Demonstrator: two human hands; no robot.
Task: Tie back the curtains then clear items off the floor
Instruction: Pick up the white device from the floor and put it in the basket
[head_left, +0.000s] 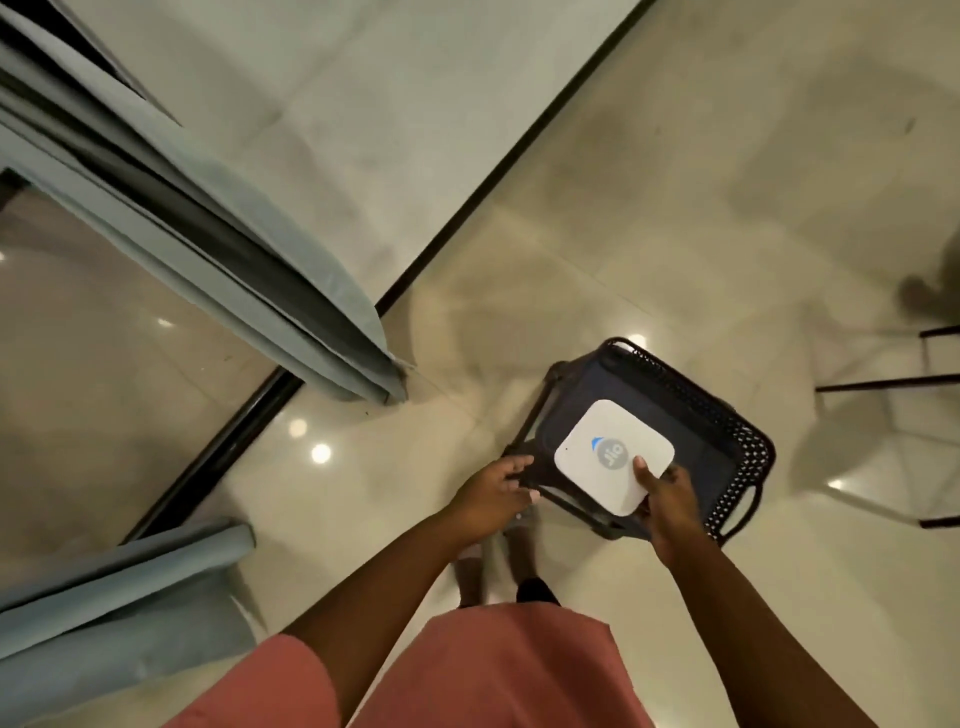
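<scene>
Head cam, looking down at glossy pale tiled floor (597, 218).

Black perforated basket (748, 441) is up off the floor at approx. waist/thigh level in front of the person. Dark flat item lies inside it; can't tell what it is.

L hand (496, 491): fingers curled round the basket's near-left rim/handle, gripping it. Some motion blur there, so exact finger placement unclear.

R hand (667, 501): grasping a white square box w/ rounded corners (613, 457), thumb on top face, remaining fingers underneath at its near corner. Box shows a round grey "Jio" logo w/ blue mark. Box sits over the basket opening, near-side half; can't tell whether it touches the dark item below or is just above it.

Curtains: grey-blue curtain (218, 228) hangs in gathered folds at upper left, its lower end just beside the dark floor track (467, 202). Second grey-blue curtain section (114, 592) at lower left, lower edge by the floor. Tie-back state not visible for either.

Other: black thin furniture legs (893, 384) at right edge, well apart from basket. Person's pink garment (483, 675) fills bottom centre; feet (498, 566) blurred beneath. Ceiling-light reflections dot the floor.
</scene>
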